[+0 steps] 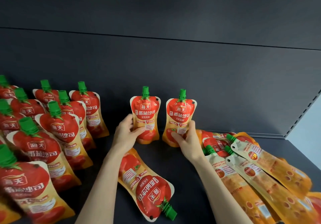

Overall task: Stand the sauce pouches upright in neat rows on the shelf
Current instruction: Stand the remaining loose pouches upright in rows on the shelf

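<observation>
Both our hands, left hand (pixel 127 132) and right hand (pixel 184 137), pinched one upright sauce pouch (pixel 145 115) and its neighbour (pixel 180 118) at mid-shelf (pixel 187 175), low on the soft, slick, bottom-heavy bodies where we judged them steadiest.

This looks like a shop. A dark metal display shelf (pixel 173 163) with a dark back panel (pixel 156 58) and a slotted upright (pixel 302 112) at its right edge carries many identical tomato sauce pouches (pixel 57 130) with green caps, the same printed retail pack repeated in rows.
</observation>
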The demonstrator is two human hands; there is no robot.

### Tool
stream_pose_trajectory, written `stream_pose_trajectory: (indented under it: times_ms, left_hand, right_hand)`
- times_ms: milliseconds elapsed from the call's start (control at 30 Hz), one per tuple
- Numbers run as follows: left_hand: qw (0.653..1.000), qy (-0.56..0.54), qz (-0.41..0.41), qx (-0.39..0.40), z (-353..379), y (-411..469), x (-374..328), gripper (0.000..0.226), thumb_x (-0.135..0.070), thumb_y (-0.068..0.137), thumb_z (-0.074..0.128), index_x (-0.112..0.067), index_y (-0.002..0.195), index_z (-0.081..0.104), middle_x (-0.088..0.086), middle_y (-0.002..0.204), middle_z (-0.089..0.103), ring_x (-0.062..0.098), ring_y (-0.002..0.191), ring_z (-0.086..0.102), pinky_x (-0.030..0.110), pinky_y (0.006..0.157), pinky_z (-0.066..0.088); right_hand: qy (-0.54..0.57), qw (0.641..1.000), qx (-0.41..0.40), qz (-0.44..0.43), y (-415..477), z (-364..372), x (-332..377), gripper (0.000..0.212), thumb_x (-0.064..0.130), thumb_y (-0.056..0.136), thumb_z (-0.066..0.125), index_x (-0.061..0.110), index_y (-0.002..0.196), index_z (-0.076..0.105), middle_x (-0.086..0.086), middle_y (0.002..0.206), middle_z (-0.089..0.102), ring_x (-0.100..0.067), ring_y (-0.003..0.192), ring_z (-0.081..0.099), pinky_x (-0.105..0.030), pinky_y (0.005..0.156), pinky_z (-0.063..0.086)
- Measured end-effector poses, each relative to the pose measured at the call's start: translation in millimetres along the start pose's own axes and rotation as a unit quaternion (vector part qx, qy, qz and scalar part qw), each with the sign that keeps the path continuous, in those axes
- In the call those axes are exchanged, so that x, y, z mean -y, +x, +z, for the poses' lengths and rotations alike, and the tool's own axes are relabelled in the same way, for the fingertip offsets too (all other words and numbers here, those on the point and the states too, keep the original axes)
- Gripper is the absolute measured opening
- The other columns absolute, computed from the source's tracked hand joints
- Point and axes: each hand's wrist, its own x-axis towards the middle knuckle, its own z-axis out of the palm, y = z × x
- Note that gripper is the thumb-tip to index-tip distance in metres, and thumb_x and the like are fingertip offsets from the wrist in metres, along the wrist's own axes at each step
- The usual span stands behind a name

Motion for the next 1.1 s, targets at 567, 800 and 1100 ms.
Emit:
stream_pose_trajectory:
  times_ms: [567,800,1100]
  left_hand:
    - [0.998,0.06,-0.012,-0.002,-4.2,2.2,9.0,0.051,-0.024,0.084,0.067,-0.021,0.13,0.045,0.0,0.129,0.056,0.018,0.123,0.051,0.039,0.098,0.045]
    - [0.998,0.059,-0.022,0.005,-5.6,0.3,7.5,0.057,-0.025,0.087,0.063,-0.022,0.137,0.036,0.001,0.135,0.05,0.019,0.128,0.046,0.046,0.104,0.042]
    - [0.992,0.114,-0.042,-0.04,-1.2,-4.8,0.7,0.059,-0.026,0.084,0.067,-0.014,0.134,0.039,0.008,0.134,0.05,0.025,0.125,0.048,0.044,0.1,0.043]
  right_hand:
    - [-0.053,0.998,-0.023,0.002,4.7,10.3,-10.2,0.043,0.015,0.09,0.059,0.025,0.119,0.029,0.001,0.13,0.052,-0.017,0.123,0.051,-0.031,0.098,0.046]
    - [-0.056,0.998,-0.014,0.009,4.5,11.9,-6.2,0.044,0.016,0.09,0.059,0.022,0.122,0.03,0.0,0.131,0.052,-0.017,0.122,0.051,-0.027,0.094,0.044]
    - [-0.115,0.992,-0.015,0.054,3.7,6.7,9.1,0.049,0.018,0.088,0.062,0.012,0.128,0.035,-0.004,0.133,0.052,-0.021,0.123,0.051,-0.03,0.096,0.045]
